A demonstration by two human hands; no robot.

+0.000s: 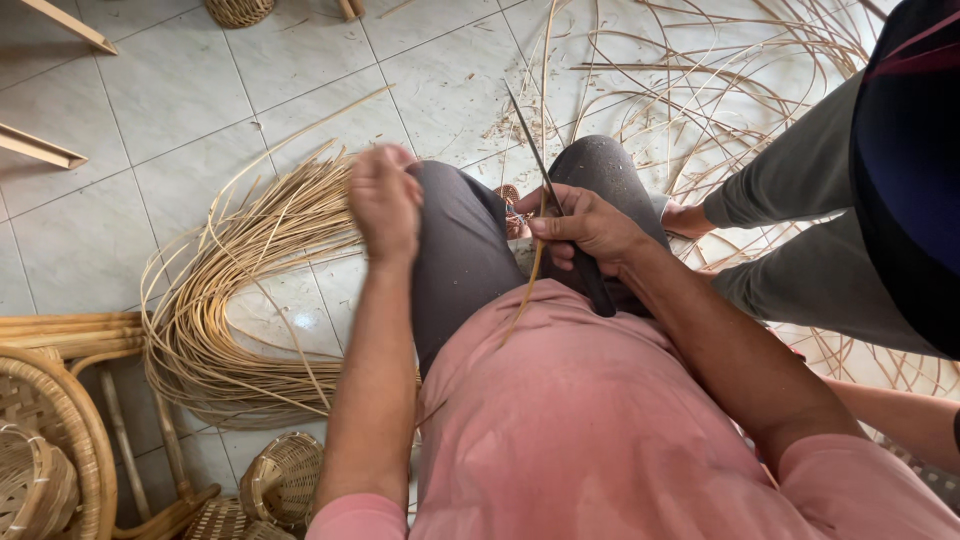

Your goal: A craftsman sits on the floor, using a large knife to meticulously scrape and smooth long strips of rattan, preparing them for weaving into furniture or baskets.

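My right hand (585, 228) grips a long dark knife (530, 145) with its blade pointing up and away, held against a thin rattan strip (545, 90) that runs past my fingers and down over my lap. My left hand (385, 200) is closed in a fist on my left knee, above a big curved bundle of rattan strips (230, 300) on the tiled floor; what it pinches is hidden. I sit in dark trousers and a pink shirt.
Another person in grey trousers (810, 240) stands close at the right. Loose rattan strands (740, 90) sprawl over the floor at the upper right. Woven baskets (285, 475) and a cane chair frame (60, 400) sit at the lower left.
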